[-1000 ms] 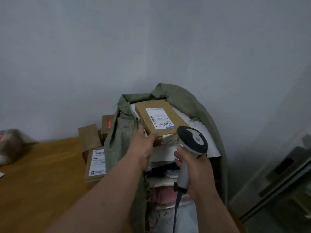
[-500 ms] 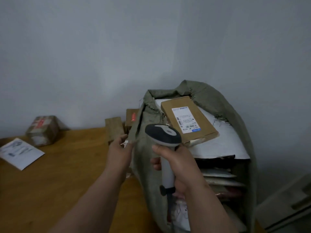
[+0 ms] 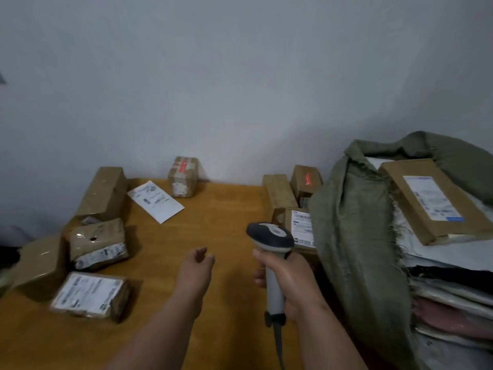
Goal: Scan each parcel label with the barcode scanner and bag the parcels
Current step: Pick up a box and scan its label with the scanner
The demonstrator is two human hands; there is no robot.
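Observation:
My right hand (image 3: 289, 283) grips the handle of the grey and white barcode scanner (image 3: 269, 237), head pointing away from me over the wooden table (image 3: 213, 222). My left hand (image 3: 197, 268) hovers empty above the table's middle, fingers loosely curled. At the right stands the green woven bag (image 3: 352, 236), stuffed with parcels; a flat brown box with a white label (image 3: 432, 201) lies on top of them. Several brown parcels lie at the left: a labelled one (image 3: 89, 293) nearest me and a taped, crumpled one (image 3: 97, 244) behind it.
A white envelope (image 3: 156, 201) lies flat at the back. A small taped box (image 3: 184, 176) stands by the wall. Three boxes (image 3: 293, 198) crowd against the bag's left side. A tall brown box (image 3: 105, 193) and another box (image 3: 40, 265) sit at the far left.
My left hand let go of the flat box on the bag and swung left over the table. My view turned left, showing the parcels on the table. The scanner stayed in my right hand.

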